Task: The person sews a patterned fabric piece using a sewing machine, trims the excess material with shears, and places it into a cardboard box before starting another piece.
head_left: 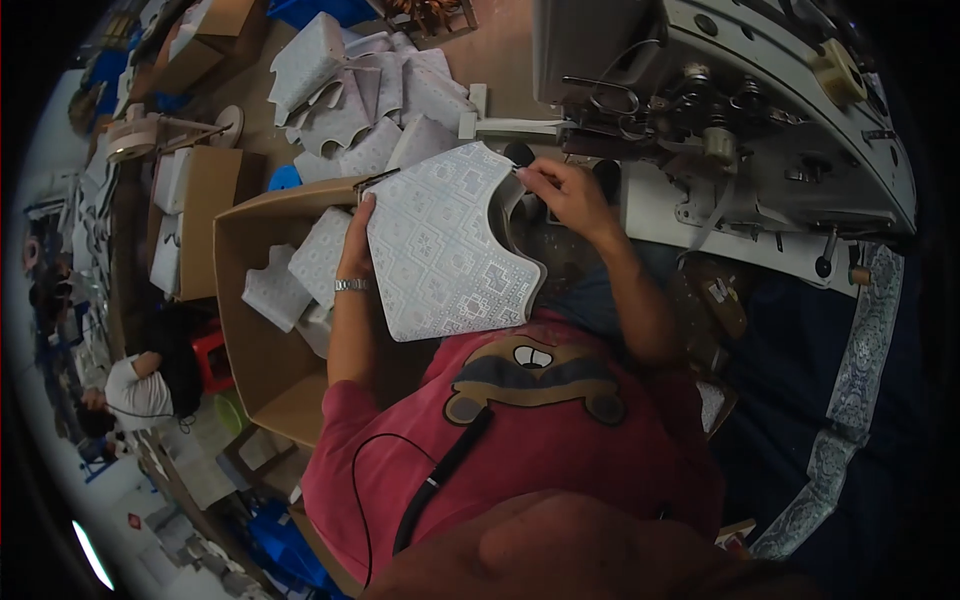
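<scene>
A pale grey panel with a woven-looking geometric pattern is held up in front of my chest. Its right side has a curved cut-out, and its edges look bound or folded. My left hand grips the panel's left edge, with most fingers hidden behind it. At the upper right corner, my right hand is closed in a pinch close to the panel's edge. Something small and dark shows at those fingertips, too small to name.
An open cardboard box with similar patterned pieces stands at left. More pieces lie piled on the table. A sewing machine fills the upper right, and a patterned strip hangs beside it. Another person sits far left.
</scene>
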`<act>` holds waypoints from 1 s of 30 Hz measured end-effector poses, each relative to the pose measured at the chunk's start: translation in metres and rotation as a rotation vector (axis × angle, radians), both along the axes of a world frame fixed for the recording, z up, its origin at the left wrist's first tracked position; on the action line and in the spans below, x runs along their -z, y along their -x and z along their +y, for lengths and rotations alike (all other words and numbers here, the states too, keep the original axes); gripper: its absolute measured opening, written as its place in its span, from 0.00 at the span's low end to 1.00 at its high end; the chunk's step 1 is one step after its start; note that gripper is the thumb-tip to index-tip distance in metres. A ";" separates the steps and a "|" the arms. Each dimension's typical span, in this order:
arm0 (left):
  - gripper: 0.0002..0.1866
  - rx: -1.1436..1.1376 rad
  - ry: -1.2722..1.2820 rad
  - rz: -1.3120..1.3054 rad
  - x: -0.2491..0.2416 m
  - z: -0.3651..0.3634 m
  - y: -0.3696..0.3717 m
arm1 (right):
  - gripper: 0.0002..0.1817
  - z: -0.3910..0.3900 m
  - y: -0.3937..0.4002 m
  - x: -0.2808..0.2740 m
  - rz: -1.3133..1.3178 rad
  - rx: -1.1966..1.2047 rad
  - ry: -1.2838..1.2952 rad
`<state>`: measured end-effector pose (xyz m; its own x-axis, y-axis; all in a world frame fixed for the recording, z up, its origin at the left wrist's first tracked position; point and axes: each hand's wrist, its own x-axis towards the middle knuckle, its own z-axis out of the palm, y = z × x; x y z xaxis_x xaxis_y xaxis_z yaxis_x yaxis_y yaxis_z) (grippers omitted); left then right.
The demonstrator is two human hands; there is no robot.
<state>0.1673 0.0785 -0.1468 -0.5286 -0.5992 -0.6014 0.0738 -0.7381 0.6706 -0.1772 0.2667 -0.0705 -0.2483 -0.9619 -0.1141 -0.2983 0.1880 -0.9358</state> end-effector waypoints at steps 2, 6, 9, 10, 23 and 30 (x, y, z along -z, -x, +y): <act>0.35 -0.055 0.006 0.034 0.000 0.006 -0.005 | 0.14 0.018 0.000 0.001 -0.002 0.052 0.096; 0.34 -0.222 -0.033 0.173 -0.012 0.018 -0.022 | 0.16 0.061 0.012 0.023 -0.168 0.187 0.113; 0.38 -0.250 0.128 0.065 0.034 0.010 -0.069 | 0.22 0.097 0.041 0.028 -0.297 0.358 0.098; 0.39 -0.239 0.045 0.149 0.028 0.012 -0.071 | 0.24 0.107 0.048 0.024 -0.291 0.473 0.083; 0.40 -0.278 -0.062 0.906 -0.006 0.039 -0.058 | 0.23 0.164 0.088 0.061 0.357 0.768 0.105; 0.35 -0.912 0.301 0.416 0.086 -0.054 -0.120 | 0.19 0.165 0.079 0.046 0.723 0.696 0.092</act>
<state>0.2873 0.0248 -0.2331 0.0678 -0.9695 -0.2355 0.7856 -0.0936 0.6116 -0.2563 0.4313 -0.1165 -0.7383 -0.5745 0.3534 -0.6518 0.4730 -0.5928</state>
